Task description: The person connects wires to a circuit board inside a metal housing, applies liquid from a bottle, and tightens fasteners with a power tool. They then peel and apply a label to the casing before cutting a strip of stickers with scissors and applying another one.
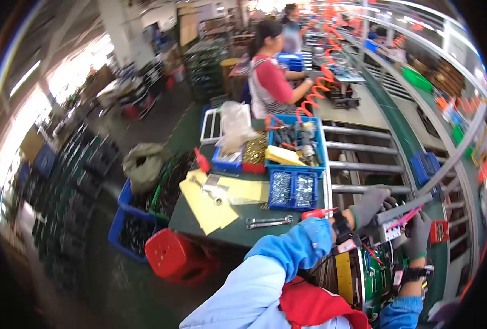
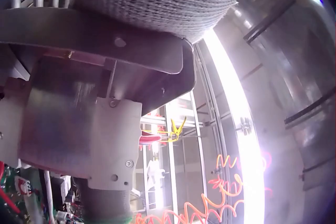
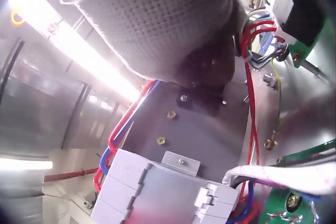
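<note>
In the head view, a grey-gloved left hand [image 1: 371, 208] grips the upper edge of a grey metal bracket [image 1: 400, 210]. A gloved right hand [image 1: 418, 236] holds the bracket's other side, its fingertips partly hidden. Between the hands sits a white module [image 1: 389, 231], with pink-red wires beside it. The left wrist view has the left glove [image 2: 163, 3] over the bent metal bracket [image 2: 89, 37]. The right glove [image 3: 152, 24] lies against the metal plate [image 3: 194, 124] in the right wrist view, above the white module [image 3: 168, 192]; its fingers are in shadow.
Green circuit boards [image 1: 375, 274] lie below the hands. On the green bench are a blue screw bin [image 1: 293, 189], a blue tool tray [image 1: 320, 159], yellow sheets [image 1: 199, 205] and wrenches [image 1: 269, 222]. A red stool [image 1: 172, 252] stands beside it; another person [image 1: 271, 77] works farther along the rollers.
</note>
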### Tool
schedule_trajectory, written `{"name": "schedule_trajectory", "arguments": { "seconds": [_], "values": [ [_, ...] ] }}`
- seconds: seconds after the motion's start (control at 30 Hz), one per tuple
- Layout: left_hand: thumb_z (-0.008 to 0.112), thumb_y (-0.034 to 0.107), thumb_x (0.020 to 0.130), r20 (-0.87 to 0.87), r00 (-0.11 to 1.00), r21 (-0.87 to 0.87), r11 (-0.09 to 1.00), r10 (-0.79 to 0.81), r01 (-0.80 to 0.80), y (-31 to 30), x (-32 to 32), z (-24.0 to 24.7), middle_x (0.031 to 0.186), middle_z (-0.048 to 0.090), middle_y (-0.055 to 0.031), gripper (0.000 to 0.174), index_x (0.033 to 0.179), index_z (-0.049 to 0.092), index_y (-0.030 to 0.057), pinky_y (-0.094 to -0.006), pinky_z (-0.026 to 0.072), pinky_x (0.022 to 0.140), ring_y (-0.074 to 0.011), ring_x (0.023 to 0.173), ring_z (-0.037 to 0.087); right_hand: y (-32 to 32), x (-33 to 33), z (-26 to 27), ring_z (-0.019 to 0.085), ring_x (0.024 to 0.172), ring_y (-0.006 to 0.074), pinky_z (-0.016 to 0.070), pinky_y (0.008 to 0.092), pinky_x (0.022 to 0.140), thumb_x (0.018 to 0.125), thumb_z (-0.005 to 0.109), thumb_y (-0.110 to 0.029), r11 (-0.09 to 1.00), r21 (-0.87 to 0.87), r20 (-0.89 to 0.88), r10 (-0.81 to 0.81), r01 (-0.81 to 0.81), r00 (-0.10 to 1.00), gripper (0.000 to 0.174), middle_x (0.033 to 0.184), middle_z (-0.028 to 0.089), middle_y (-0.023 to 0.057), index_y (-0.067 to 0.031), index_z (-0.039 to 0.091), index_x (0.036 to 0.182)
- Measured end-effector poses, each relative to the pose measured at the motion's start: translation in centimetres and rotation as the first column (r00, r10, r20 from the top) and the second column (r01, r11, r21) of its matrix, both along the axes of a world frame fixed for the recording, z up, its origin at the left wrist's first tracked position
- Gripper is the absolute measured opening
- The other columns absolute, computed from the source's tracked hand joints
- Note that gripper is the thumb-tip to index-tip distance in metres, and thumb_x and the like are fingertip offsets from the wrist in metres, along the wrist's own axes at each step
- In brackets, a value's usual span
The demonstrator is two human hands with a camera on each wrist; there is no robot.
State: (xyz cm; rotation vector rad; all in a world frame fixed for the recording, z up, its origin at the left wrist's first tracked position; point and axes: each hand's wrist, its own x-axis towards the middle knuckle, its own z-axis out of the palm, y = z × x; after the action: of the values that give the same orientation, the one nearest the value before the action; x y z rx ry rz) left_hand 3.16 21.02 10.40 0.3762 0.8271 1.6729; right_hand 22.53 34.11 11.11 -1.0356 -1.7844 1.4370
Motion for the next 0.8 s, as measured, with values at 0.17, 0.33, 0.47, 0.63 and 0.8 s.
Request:
{"name": "schedule_trajectory", "arguments": {
  "seconds": [0.17,0.33,0.47,0.63,0.8],
  "values": [
    [0.047,0.014,0.101,-0.063,0.996,0.036,0.998,0.062,-0.06,0.7,-0.1,-0.3,0.085,0.063,-0.009,0.019,0.111,0.058,0.0025,-0.0256,0.0467,0.051,-0.0114,0.059,0.055,3.2,0.4,-3.7,0.046,0.062,0.0029,0.0341,0.0229,0.052,0.101,0.058,-0.026,0.976,0.213,-0.082,-0.02,0.037,0.996,0.022,0.074,0.057,-0.0049,-0.0045,0.066,0.1],
    [0.05,0.013,0.101,-0.139,0.977,0.113,0.983,0.162,-0.146,0.4,0.0,-0.5,0.082,0.067,-0.0093,0.017,0.107,0.061,0.0016,-0.0309,0.0501,0.056,-0.0151,0.063,0.063,1.0,0.0,-1.8,0.05,0.064,0.0047,0.0376,0.022,0.055,0.099,0.064,-0.025,0.985,0.159,-0.125,-0.048,0.067,0.991,0.025,0.08,0.06,-0.0026,-0.0004,0.065,0.103],
    [0.049,0.01,0.101,-0.146,0.983,0.079,0.992,0.107,-0.097,2.6,-0.3,-2.1,0.085,0.066,-0.008,0.017,0.115,0.057,0.0032,-0.0305,0.0516,0.058,-0.0138,0.067,0.062,5.2,1.8,-4.3,0.064,0.082,0.011,0.05,0.0249,0.07,0.1,0.063,-0.025,0.997,0.082,-0.061,0.012,-0.007,0.998,0.032,0.096,0.069,0.0038,0.0022,0.065,0.116],
    [0.052,0.005,0.095,-0.213,0.96,0.147,0.978,0.18,-0.151,2.7,0.0,-2.6,0.085,0.065,-0.0092,0.021,0.115,0.059,0.001,-0.0319,0.0528,0.06,-0.0165,0.064,0.063,4.2,1.2,-3.9,0.06,0.075,0.0076,0.0474,0.0234,0.064,0.101,0.063,-0.027,0.982,0.191,-0.057,0.013,-0.002,0.998,0.03,0.089,0.067,0.0017,0.0017,0.067,0.108],
    [0.053,0.01,0.097,-0.187,0.972,0.145,0.983,0.143,-0.116,3.6,0.0,-3.3,0.088,0.066,-0.0072,0.02,0.115,0.059,0.0019,-0.0283,0.0516,0.063,-0.0129,0.071,0.061,2.5,0.8,-2.3,0.06,0.074,0.0077,0.0488,0.0247,0.063,0.101,0.062,-0.026,0.99,0.144,-0.044,0.002,0.004,0.999,0.029,0.089,0.067,0.0022,0.0019,0.068,0.107]
  ]
}}
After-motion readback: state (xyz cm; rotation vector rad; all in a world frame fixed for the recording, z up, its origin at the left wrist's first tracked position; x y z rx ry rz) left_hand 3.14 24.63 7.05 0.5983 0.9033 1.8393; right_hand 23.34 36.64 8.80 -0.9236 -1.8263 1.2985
